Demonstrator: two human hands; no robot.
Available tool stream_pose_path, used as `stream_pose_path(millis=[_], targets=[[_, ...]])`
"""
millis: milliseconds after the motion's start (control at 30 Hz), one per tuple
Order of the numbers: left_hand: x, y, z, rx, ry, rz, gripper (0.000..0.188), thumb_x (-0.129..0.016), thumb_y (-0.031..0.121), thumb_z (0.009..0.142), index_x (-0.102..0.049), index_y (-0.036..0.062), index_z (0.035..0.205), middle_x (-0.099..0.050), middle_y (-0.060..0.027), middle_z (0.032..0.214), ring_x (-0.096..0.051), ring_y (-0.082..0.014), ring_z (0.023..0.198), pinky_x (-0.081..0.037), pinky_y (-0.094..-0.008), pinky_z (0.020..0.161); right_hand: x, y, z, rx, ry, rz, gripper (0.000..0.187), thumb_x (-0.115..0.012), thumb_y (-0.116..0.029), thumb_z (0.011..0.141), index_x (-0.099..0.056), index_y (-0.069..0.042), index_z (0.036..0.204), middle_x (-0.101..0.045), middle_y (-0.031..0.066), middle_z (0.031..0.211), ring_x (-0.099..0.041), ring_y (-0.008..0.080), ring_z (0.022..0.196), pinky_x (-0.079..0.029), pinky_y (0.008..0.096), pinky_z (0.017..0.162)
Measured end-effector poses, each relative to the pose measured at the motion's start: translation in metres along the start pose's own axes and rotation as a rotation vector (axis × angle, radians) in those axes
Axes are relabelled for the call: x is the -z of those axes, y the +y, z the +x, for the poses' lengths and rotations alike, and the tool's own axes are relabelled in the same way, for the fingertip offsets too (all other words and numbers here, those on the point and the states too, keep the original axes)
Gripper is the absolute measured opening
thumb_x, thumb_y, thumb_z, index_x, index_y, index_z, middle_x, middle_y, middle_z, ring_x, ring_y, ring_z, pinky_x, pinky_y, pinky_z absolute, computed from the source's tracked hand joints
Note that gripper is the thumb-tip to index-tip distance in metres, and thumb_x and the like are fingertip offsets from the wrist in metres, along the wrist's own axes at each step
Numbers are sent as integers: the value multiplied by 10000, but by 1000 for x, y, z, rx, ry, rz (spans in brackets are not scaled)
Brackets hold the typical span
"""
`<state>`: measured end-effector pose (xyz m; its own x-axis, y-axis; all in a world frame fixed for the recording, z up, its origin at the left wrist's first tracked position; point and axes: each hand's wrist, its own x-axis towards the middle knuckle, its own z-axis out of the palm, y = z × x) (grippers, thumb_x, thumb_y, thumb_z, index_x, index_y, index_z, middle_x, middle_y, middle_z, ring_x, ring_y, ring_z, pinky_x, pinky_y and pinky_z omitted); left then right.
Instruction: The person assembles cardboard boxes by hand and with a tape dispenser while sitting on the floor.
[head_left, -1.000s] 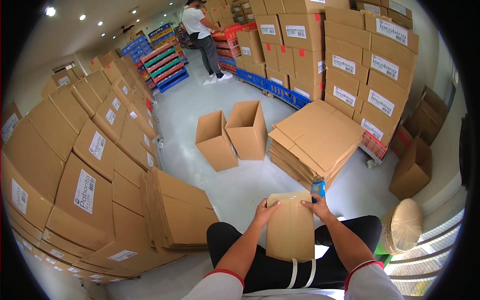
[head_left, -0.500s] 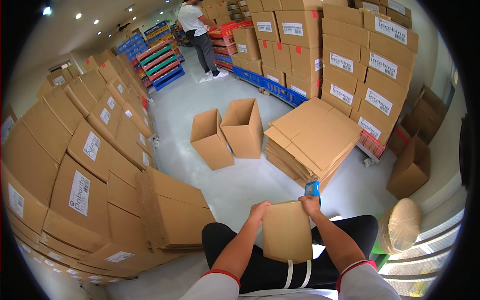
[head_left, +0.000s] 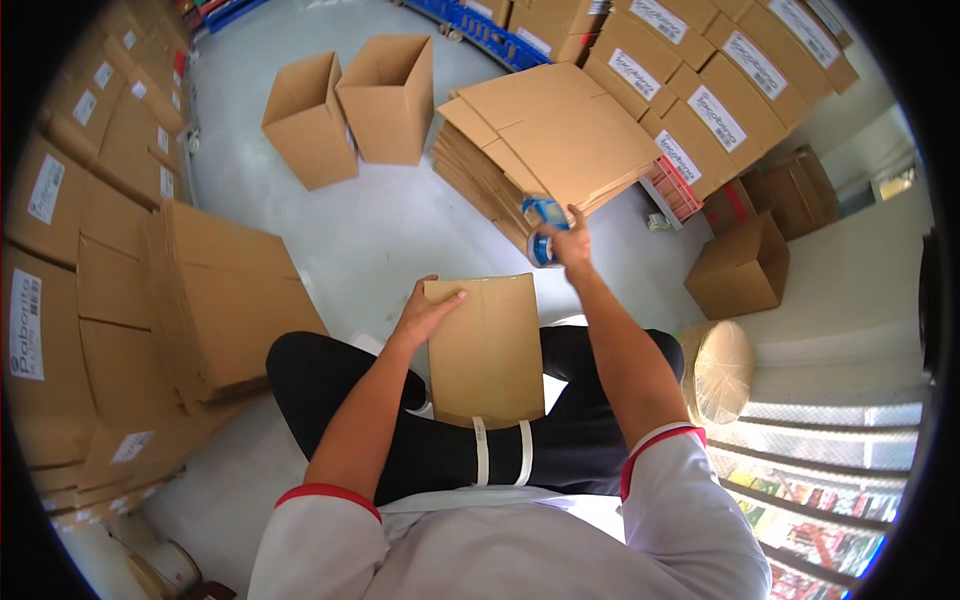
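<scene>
A brown cardboard box stands between my knees, its closed face up and a band of tape along it. My left hand grips its far left corner, thumb on the top face. Beyond the box's far right corner, my right hand holds a blue tape dispenser in the air, apart from the box. The dispenser looks slightly blurred and overlaps the near edge of a stack of flat cardboard on the floor.
Two open-topped boxes stand on the floor ahead. Flattened cartons lean at my left beside stacked labelled boxes. More boxes rise at the far right, near an open box. A wrapped roll stands by my right knee.
My right hand has left the box and moved out ahead with the tape dispenser. The left hand stays on the box. My view has tilted down and turned right.
</scene>
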<state>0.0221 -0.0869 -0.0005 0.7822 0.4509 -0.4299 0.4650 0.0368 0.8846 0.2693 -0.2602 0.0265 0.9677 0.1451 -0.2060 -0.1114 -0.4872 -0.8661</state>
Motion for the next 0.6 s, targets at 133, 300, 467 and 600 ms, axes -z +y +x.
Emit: stream_pose_path(millis=[133,300,467,600], targets=[[10,19,-11,44,-97,-10,1011,-828,446,813,-312,-104,1486,-572,-261,1344,-584,-290,1261,-489,-362,1033,14,-28,8,-311,-600,305,188,-742,-274,848,-651,-120,790,-469,-63,570,-366,21,438,-304,195,404],[-1,10,-2,-8,-98,-39,1018,-880,357,772,-318,-114,1477,-598,-228,1311,-603,-269,1224,-511,-352,991,-54,-26,-5,-397,-976,256,172,-684,-289,916,-618,-150,837,-481,-86,587,-374,8,443,-274,175,414],[-12,3,7,-80,-103,-93,954,-903,356,728,-414,-87,1418,-636,-197,1271,-632,-243,1176,-520,-357,970,-134,-67,-49,-80,-894,253,316,-729,-292,846,-677,-27,1011,-544,-22,679,-491,95,578,-421,253,535],[2,-11,17,-111,-227,17,915,-907,348,714,-452,-70,1388,-625,-183,1295,-590,-249,1237,-479,-370,1029,-140,-105,-120,398,-677,180,419,-759,-266,788,-666,3,1095,-681,82,779,-660,250,700,-535,354,677]])
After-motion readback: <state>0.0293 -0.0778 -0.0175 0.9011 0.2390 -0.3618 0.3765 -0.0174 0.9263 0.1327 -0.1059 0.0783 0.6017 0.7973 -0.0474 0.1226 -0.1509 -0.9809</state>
